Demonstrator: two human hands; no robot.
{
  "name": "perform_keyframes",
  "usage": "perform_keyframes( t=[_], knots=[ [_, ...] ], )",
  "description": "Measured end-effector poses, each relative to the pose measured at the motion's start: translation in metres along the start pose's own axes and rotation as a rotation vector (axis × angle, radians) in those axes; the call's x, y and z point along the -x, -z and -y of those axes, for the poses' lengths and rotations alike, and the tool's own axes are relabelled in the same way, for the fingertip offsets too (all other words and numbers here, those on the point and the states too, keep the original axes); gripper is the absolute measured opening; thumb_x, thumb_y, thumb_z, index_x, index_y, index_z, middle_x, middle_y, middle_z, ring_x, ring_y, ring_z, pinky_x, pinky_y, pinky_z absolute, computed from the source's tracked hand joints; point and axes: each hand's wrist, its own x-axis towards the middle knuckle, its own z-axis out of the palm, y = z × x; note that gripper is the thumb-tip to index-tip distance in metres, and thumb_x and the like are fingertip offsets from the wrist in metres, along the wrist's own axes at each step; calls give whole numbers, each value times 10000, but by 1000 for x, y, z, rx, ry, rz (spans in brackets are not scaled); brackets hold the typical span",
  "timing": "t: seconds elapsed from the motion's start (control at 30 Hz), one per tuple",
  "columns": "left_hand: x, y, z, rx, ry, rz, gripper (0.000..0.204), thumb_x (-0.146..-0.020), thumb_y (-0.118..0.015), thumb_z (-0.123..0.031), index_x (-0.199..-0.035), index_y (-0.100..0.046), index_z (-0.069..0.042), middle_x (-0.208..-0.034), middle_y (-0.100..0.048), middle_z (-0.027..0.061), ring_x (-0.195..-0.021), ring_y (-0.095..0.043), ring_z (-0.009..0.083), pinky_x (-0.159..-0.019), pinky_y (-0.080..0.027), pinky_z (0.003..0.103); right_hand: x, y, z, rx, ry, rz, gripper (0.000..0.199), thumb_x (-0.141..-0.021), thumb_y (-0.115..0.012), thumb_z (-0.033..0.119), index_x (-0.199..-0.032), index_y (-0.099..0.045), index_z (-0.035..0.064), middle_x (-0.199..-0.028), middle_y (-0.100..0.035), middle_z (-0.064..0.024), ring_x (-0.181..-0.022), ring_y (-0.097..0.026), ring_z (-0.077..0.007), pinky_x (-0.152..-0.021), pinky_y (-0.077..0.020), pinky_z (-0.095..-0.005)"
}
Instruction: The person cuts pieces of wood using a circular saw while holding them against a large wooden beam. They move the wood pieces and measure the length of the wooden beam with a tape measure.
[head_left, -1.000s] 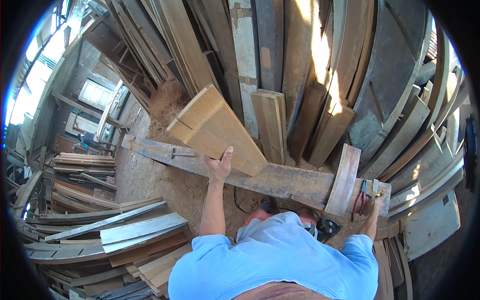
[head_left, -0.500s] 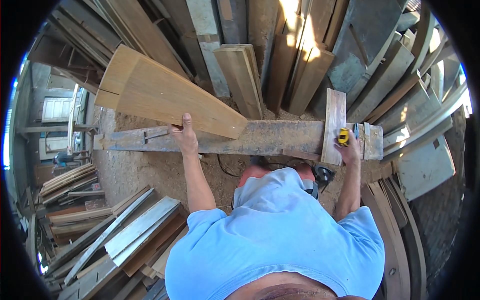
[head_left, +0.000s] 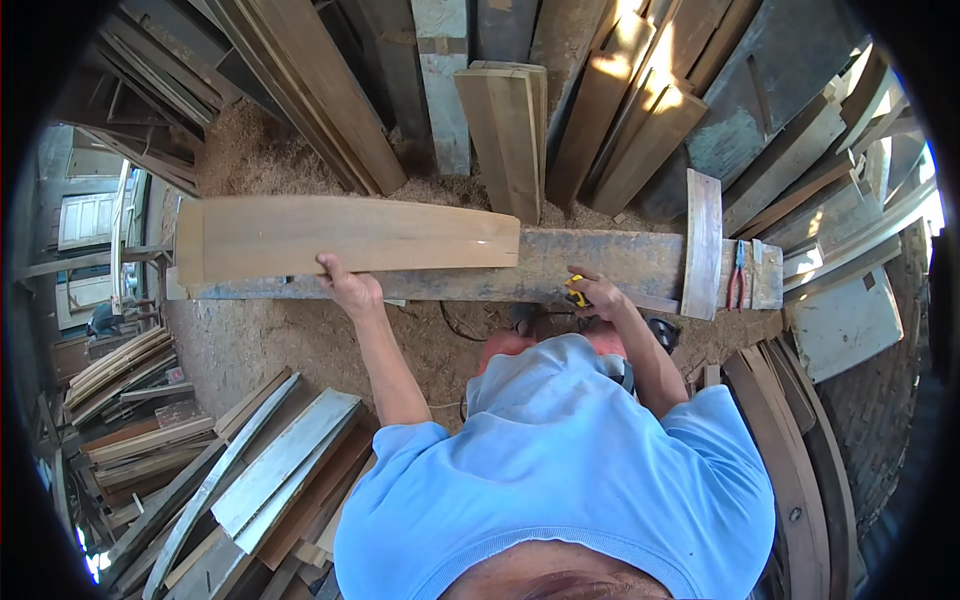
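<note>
the left forearm reaches forward and leftward, its left hand point(head_left: 352, 290) closed on the near edge of a light brown board point(head_left: 350, 238), thumb on top, the other fingers partly hidden. the board stretches lengthwise over the left part of a long worn plank point(head_left: 600, 262). the right arm bends inward, the right hand point(head_left: 602, 297) near the plank's near edge, fingers curled round a yellow tape measure point(head_left: 576, 293); farther right, a short board point(head_left: 702, 245) crosses the plank beside red-handled pliers point(head_left: 737, 282)
</note>
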Motion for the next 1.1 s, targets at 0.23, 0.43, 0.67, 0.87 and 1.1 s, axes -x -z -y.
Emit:
perform_keyframes(
  t=[0.23, 0.43, 0.67, 0.87, 1.1],
  knots=[
    [33, 110, 46, 70, 330, -163, 676, -1012, -648, -519, -1525, -462, -120, -1471, -593, 94, -1342, -579, 329, -1117, -509, 571, -16, -43, -1, -179, -54, 66, 532, -1011, -648, 260, -1532, -543, 249, -1259, -636, -46, -1094, -603, -234, -850, -592, -535],
    [95, 130, 125, 180, 619, -345, 759, -957, -692, -586, -1511, -465, -120, -1439, -600, 72, -1315, -584, 326, -1099, -515, 568, 9, -34, 12, -177, -22, 36, 432, -1023, -633, 289, -1450, -606, 233, -1180, -641, -32, -1016, -612, -201, -818, -589, -478],
    [119, 126, 190, 173, 875, -516, 766, -992, -607, -640, -1537, -433, -130, -1472, -571, 76, -1356, -549, 330, -1100, -496, 589, 20, -28, 33, -10, 76, -191, 375, -1028, -632, 394, -1371, -632, 242, -1206, -617, -12, -1039, -598, -175, -826, -570, -426],
    [103, 137, 207, 279, 924, -531, 735, -1012, -541, -665, -1531, -458, -150, -1488, -572, 98, -1382, -539, 337, -1120, -471, 610, 18, -13, 22, 235, 88, -386, 472, -1038, -623, 432, -1460, -567, 228, -1310, -621, -48, -1113, -613, -244, -848, -569, -468],
    [95, 105, 155, 425, 763, -595, 729, -1044, -381, -708, -1531, -494, -176, -1517, -571, 113, -1381, -549, 344, -1148, -453, 603, 34, 8, 5, -207, -21, -407, 580, -1023, -636, 353, -1558, -481, 192, -1301, -638, -92, -1060, -644, -281, -840, -575, -543]
  ],
)
